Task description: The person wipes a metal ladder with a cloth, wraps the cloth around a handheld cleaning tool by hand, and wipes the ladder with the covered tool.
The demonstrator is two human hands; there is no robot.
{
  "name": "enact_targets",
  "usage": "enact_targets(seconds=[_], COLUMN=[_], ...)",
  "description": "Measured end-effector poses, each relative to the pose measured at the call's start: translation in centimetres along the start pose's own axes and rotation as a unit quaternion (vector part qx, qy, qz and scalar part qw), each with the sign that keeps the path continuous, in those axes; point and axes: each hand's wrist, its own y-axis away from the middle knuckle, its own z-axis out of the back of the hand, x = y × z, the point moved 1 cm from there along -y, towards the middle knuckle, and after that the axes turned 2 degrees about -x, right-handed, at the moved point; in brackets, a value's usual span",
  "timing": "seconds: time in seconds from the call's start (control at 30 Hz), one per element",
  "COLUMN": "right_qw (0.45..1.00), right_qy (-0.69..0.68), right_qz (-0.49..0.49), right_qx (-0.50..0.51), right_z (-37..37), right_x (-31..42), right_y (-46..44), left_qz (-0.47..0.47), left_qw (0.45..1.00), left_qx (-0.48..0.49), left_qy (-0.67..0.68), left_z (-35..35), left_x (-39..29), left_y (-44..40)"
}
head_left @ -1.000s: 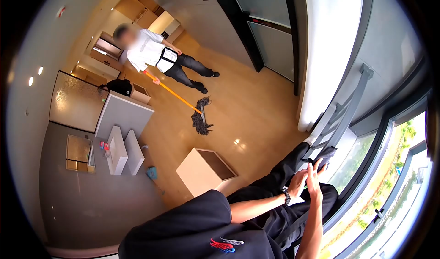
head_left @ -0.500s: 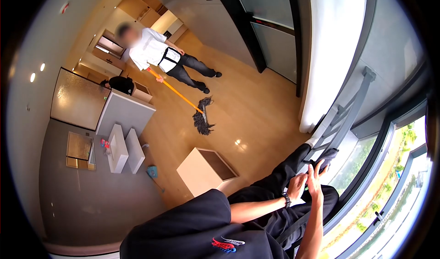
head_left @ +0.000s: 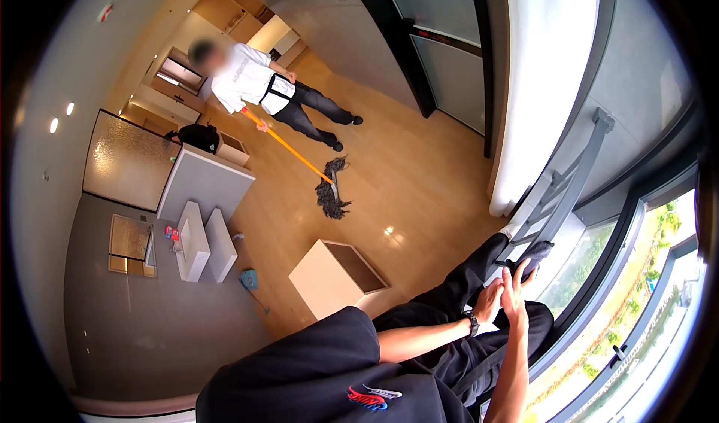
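Note:
My left hand point(head_left: 488, 303), with a black watch on the wrist, has its fingers curled in against my right hand. What it holds, if anything, is hidden. My right hand point(head_left: 515, 296) has fingers stretched out and apart beside the lower end of a dark grey item point(head_left: 536, 257), which could be cloth or a shoe. Both hands are above my legs in black trousers point(head_left: 464, 273). Just beyond them stands a grey metal ladder point(head_left: 571, 187).
A person in a white shirt point(head_left: 247, 75) holds an orange-handled mop point(head_left: 333, 191) on the floor. Nearer are an open-topped box point(head_left: 322, 277) and a blue dustpan point(head_left: 249, 278). Another person in black point(head_left: 198, 137) is behind a partition point(head_left: 206, 183). Windows line the right side.
The view has shifted slightly. Both hands stay together near the dark item, with little visible movement. The person with the mop has hardly moved.

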Motion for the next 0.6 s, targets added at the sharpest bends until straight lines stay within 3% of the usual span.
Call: enact_targets(seconds=[0.1, 0.23, 0.33, 0.4, 0.43, 0.5, 0.6], right_qw=[0.997, 0.999, 0.994, 0.994, 0.994, 0.994, 0.992], right_qy=[-0.048, -0.026, -0.049, -0.054, -0.054, -0.077, -0.083], right_qz=[-0.054, -0.047, -0.1, -0.092, -0.091, -0.081, -0.09], right_qx=[0.008, 0.006, 0.005, 0.005, 0.005, 0.006, 0.039], right_z=[1.3, 1.7, 2.8, 3.0, 3.0, 3.1, 3.8], right_x=[2.0, 2.8, 4.4, 4.7, 4.5, 4.6, 5.4], right_y=[0.1, 0.0, 0.4, 0.4, 0.4, 0.4, 0.6], left_qz=[-0.072, -0.066, -0.05, 0.002, 0.002, -0.092, -0.084], left_qw=[0.993, 0.99, 0.988, 0.987, 0.987, 0.989, 0.992], left_qx=[-0.078, -0.075, -0.055, -0.022, -0.023, -0.079, -0.072], left_qy=[0.057, 0.098, 0.137, 0.159, 0.16, 0.09, 0.054], left_z=[-1.4, -1.6, -1.2, -0.7, -0.9, -1.1, -0.6], left_x=[0.6, 1.4, 1.5, 1.5, 1.3, 0.6, -0.6], left_y=[-0.2, -0.3, -0.2, 0.2, 0.2, 0.4, 1.0])
